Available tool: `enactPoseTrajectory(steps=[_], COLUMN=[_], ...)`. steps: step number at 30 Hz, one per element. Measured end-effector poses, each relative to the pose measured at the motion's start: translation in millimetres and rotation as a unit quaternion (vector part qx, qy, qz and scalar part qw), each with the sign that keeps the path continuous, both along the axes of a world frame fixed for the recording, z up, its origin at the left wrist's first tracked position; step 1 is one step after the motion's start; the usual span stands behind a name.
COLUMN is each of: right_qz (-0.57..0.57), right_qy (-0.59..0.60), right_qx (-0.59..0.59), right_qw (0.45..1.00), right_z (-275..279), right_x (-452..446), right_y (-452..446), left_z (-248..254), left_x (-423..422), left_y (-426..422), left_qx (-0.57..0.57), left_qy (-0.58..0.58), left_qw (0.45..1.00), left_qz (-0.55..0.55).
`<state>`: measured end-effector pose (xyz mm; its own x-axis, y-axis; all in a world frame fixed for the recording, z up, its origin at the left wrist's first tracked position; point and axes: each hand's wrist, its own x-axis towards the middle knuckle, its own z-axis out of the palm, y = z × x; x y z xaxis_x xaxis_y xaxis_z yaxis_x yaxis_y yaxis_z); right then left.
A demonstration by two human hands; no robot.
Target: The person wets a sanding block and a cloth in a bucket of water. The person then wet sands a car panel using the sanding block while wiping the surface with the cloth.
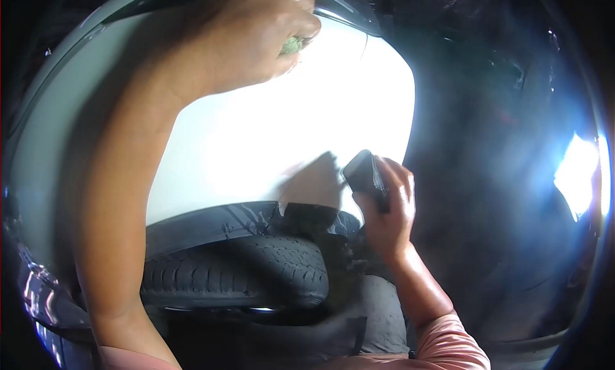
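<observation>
My left hand [262, 40] is closed around a small green sponge [292, 45] at the top of the view, close against the upper part of a white car body panel [256, 139]. Part of the sponge shows between the fingers. Lower and to the right, my right hand [394, 207] grips a dark, box-like object [366, 175] near the panel's lower right edge. The object casts a shadow on the panel. Bright glare washes out much of the white surface.
Below the panel are a dark wheel arch trim [218, 223] and a black tyre [237, 274]. My grey-clad knee [382, 306] is beside the tyre. A bright light [576, 176] shines at the far right. A dark curved part [346, 8] borders the panel's top.
</observation>
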<state>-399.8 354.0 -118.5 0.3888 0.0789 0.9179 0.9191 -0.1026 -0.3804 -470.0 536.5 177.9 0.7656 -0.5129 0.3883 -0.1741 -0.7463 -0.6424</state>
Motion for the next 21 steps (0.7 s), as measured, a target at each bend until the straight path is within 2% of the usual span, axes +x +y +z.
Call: enactPoseTrajectory(steps=[2,3,7,9,12,16,18,19,21], right_qz=[0.033,0.044,0.034,0.026,0.028,0.074,0.035,0.020,0.013], right_qy=[-0.047,-0.032,-0.061,-0.063,-0.088,-0.148,-0.157,-0.122,-0.110], right_qx=[0.008,0.015,0.066,0.074,0.075,-0.007,0.029,0.049,0.075], right_qw=[0.998,0.998,0.995,0.995,0.993,0.986,0.987,0.991,0.991], right_z=[17.6,27.8,67.4,76.3,69.4,59.7,70.7,80.6,77.2], right_x=[-5.4,-8.2,2.9,12.9,5.7,-5.9,20.6,28.6,28.0], right_y=[14.3,20.1,38.2,45.7,53.8,40.8,38.9,39.4,46.5], left_z=[-1.2,-4.1,2.7,4.5,7.6,9.4,9.6,13.0,8.6], left_x=[-0.7,-4.9,0.4,3.0,1.4,5.5,4.7,7.1,9.8], left_y=[-3.2,-8.4,-4.0,1.6,-0.1,4.8,-4.4,-2.6,1.6], left_qx=[0.009,0.019,0.072,0.058,0.055,0.082,0.082,0.089,0.127], left_qy=[-0.016,-0.024,-0.033,-0.045,-0.050,-0.054,-0.039,-0.028,-0.056], left_qw=[1.000,0.999,0.996,0.996,0.997,0.995,0.994,0.993,0.986], left_qz=[-0.020,-0.035,-0.035,-0.051,-0.032,-0.034,-0.056,-0.071,-0.091])
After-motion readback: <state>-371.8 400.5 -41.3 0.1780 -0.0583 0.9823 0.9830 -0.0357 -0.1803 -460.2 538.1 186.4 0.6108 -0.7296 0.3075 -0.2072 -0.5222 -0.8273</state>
